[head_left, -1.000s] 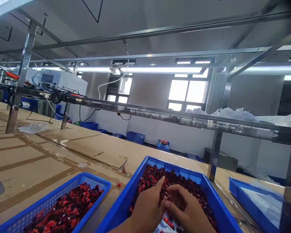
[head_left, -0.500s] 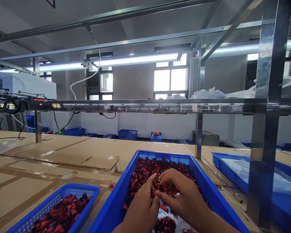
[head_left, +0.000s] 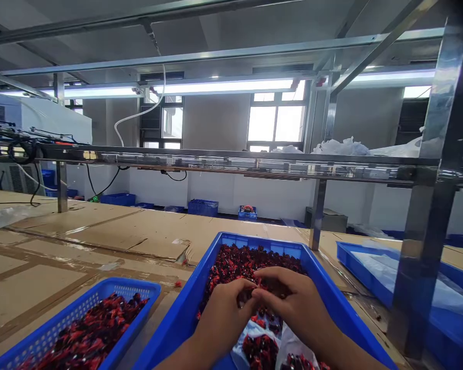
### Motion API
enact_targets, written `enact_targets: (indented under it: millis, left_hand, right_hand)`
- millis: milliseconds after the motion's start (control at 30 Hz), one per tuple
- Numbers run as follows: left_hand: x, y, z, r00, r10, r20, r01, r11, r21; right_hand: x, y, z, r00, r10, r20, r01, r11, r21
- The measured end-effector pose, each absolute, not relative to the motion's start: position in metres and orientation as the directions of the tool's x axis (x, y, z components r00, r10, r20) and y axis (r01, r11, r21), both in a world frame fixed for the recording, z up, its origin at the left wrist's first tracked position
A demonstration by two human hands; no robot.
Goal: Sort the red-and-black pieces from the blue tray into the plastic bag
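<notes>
A blue tray (head_left: 200,303) in front of me is heaped with small red and black parts (head_left: 239,262). Both my hands are in it, fingertips meeting over the pile. My left hand (head_left: 226,313) is curled, its fingers pinched on parts from the heap. My right hand (head_left: 293,306) is also curled and pinches parts against the left fingertips. What exactly sits between the fingers is too small to make out. White plastic sheet (head_left: 254,334) shows under the parts near my wrists.
A blue mesh basket (head_left: 50,334) of the same red and black parts stands at the lower left. Another blue tray (head_left: 355,262) lined with clear plastic lies at the right. A steel post (head_left: 428,216) rises close at the right. Taped cardboard (head_left: 81,241) covers the table.
The view has swung right and levelled. My hands have drawn together and curled, from spread in the heap to pinching parts at the fingertips.
</notes>
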State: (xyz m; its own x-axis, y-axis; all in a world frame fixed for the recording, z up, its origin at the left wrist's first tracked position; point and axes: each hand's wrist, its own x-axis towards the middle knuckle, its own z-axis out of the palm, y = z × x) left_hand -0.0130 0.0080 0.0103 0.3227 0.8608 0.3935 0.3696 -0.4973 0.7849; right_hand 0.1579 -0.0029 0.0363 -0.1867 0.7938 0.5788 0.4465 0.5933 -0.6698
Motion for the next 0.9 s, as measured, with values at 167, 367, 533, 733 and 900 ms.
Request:
enact_targets:
  millis: [167, 367, 533, 733, 900]
  left_hand:
    - [-0.018, 0.010, 0.018, 0.258, 0.874, 0.412, 0.426, -0.486, 0.763]
    - [-0.020, 0.011, 0.020, 0.357, 0.814, 0.458, 0.478, -0.581, 0.659]
    - [-0.015, 0.010, 0.015, 0.346, 0.843, 0.411, 0.538, -0.538, 0.649]
    - [-0.018, 0.018, -0.001, 0.238, 0.937, 0.257, 0.434, -0.340, 0.835]
    - [-0.018, 0.037, -0.017, 0.275, 0.957, 0.093, 0.240, -0.162, 0.957]
  right_hand:
    - [0.161, 0.013, 0.027, -0.182, 0.964, 0.194, -0.049, 0.189, -0.981]
    - [0.153, 0.007, 0.021, -0.167, 0.911, 0.376, 0.392, 0.411, -0.823]
    - [0.142, 0.016, 0.010, -0.189, 0.982, 0.031, -0.067, 0.018, -0.998]
    - [0.148, 0.022, 0.012, -0.348, 0.931, -0.109, -0.428, -0.262, -0.865]
    - [0.151, 0.016, 0.015, -0.407, 0.908, -0.097, -0.452, -0.292, -0.843]
